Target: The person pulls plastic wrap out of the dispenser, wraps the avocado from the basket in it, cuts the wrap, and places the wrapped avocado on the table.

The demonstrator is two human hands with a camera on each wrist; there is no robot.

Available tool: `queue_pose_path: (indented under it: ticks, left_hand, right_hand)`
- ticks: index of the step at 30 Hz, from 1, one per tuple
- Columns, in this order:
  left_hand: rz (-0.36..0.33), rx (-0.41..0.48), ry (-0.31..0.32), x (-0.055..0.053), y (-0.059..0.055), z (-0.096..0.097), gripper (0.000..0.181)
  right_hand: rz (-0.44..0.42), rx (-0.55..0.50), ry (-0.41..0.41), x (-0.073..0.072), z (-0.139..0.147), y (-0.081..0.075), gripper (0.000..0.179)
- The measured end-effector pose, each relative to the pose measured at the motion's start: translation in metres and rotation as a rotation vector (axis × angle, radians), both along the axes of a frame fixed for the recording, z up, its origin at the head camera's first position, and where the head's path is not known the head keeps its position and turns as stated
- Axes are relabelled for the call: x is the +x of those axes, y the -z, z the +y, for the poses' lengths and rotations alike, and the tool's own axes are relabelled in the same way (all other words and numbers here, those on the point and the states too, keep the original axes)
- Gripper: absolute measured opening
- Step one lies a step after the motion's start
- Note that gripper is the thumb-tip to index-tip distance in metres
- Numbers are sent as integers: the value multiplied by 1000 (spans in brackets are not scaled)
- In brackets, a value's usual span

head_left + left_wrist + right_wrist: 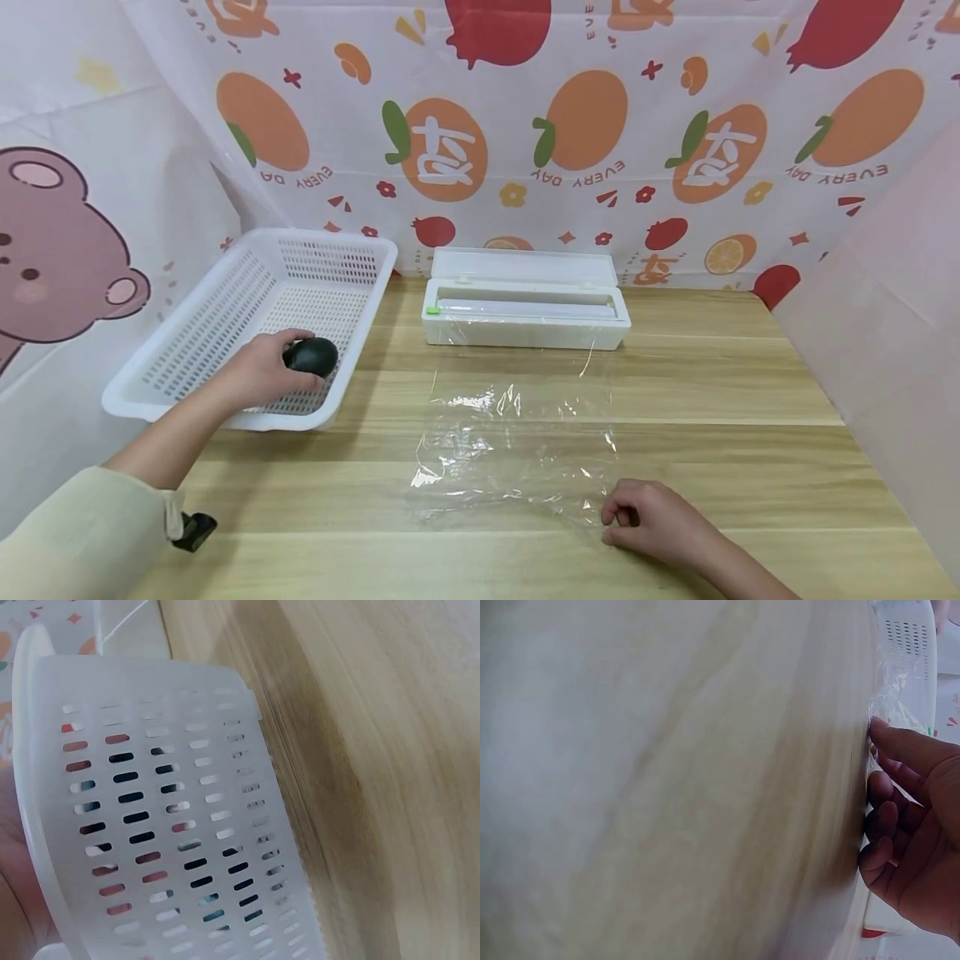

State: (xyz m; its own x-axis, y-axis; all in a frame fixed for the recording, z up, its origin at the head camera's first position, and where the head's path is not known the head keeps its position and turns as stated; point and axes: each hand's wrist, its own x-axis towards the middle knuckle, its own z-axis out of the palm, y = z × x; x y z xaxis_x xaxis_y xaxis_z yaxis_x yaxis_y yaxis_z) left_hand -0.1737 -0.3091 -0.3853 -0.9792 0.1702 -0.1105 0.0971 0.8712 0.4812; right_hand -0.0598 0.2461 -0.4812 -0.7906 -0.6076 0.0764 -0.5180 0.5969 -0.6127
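In the head view my left hand (262, 367) grips a dark green, smooth oval fruit, which looks like an avocado (315, 357), over the inside of a white slotted plastic basket (360, 333). The left wrist view mostly shows the basket's outer wall (172, 825), with part of the hand behind its rim. A clear sheet of cling film (517, 433) stretches across the table toward me from a white dispenser box (525, 335) with its lid raised. At the sheet's near right corner, my right hand (663, 525) pinches the film's edge between thumb and forefinger.
The wooden table (735, 400) meets a fruit-printed cloth (495, 125) at the back. Cloth also hangs along the left and right sides. A small green slider (432, 311) sits at the left end of the box. A black clip (195, 532) hangs by the left sleeve.
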Motion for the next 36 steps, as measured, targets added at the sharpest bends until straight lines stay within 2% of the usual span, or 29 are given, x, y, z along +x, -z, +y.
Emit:
queue_pose_path:
  ticks: [5,10,15,17,22,30,36]
  left_hand:
    - [64,89,-57,5,-5,1,76]
    - [118,160,-142,12,-11,4,83]
    - [162,274,-203,15,-14,8,89]
    - [177,303,-216,16,-15,10,87]
    - [234,309,-232,18,-17,13,82]
    - [250,366,-265,19,-21,22,83]
    - [289,388,-275,19,-25,35,80]
  right_hand:
    - [15,-5,-8,1,-1,0,19]
    - [37,-11,-15,0,-1,0,19]
    - [39,-14,-11,1,-2,-2,19]
    - [40,-15,-10,1,-2,-2,19]
    - [37,-18,-9,1,-2,-2,18]
    - [31,-18,-7,0,-1,-1,17]
    - [17,-25,-8,0,-1,-1,16]
